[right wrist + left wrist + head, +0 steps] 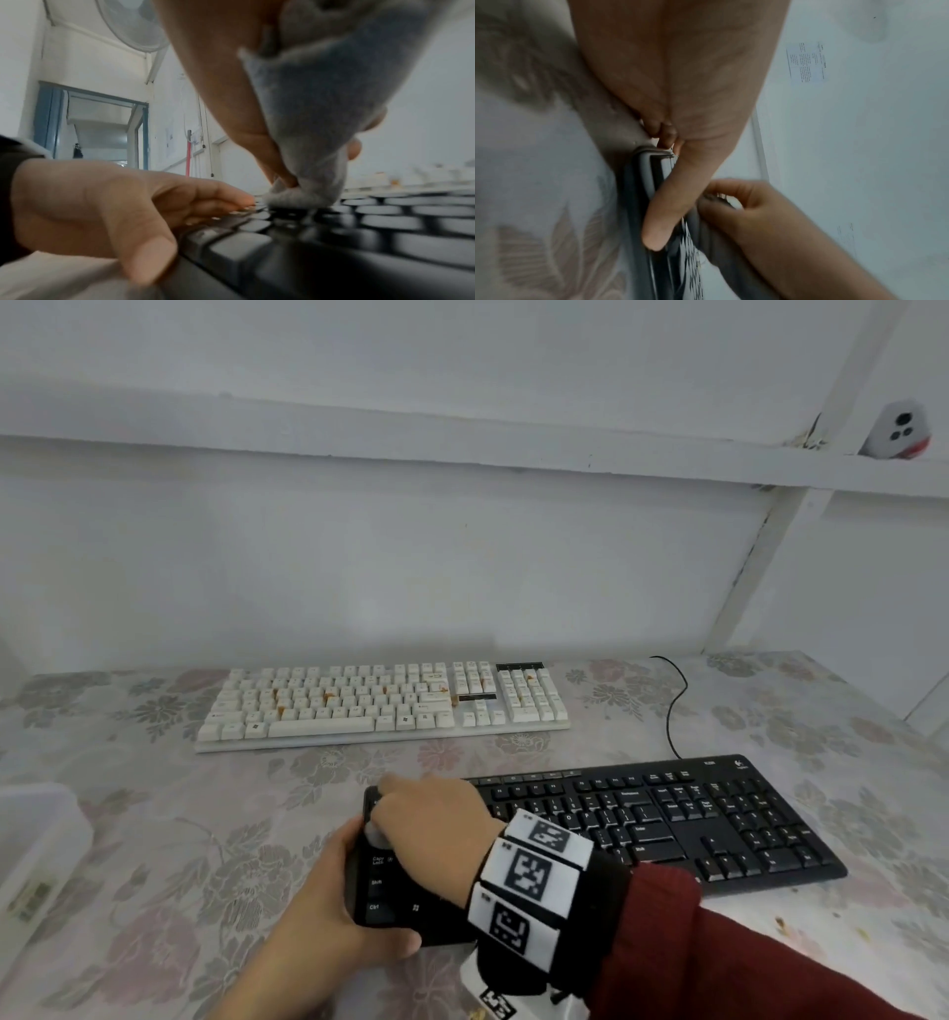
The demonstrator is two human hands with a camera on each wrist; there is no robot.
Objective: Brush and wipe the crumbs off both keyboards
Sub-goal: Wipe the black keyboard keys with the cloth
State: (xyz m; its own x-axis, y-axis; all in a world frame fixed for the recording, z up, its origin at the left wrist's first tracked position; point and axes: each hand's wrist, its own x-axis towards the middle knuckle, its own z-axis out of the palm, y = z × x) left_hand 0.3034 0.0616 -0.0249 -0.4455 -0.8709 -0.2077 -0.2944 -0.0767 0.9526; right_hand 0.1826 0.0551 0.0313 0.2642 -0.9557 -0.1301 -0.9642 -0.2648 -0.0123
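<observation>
Right hand (436, 829): pinches grey cloth (316, 125) on black keyboard (667, 819), lower centre
Left hand (328, 891): grips its left end
White keyboard (380, 701): mid-frame, crumbed
Risk: cloth may push crumbs between keys

Two keyboards, one white keyboard (382, 703), one black keyboard (667, 824); two hands; one grey cloth (321, 113); one plastic box (36, 845)

Black keyboard (667, 819), grey cloth (316, 113) on it; beyond, cream-white keyboard (380, 706) (orange-brown crumbs); floral pink-grey tablecloth (179, 839).
</observation>
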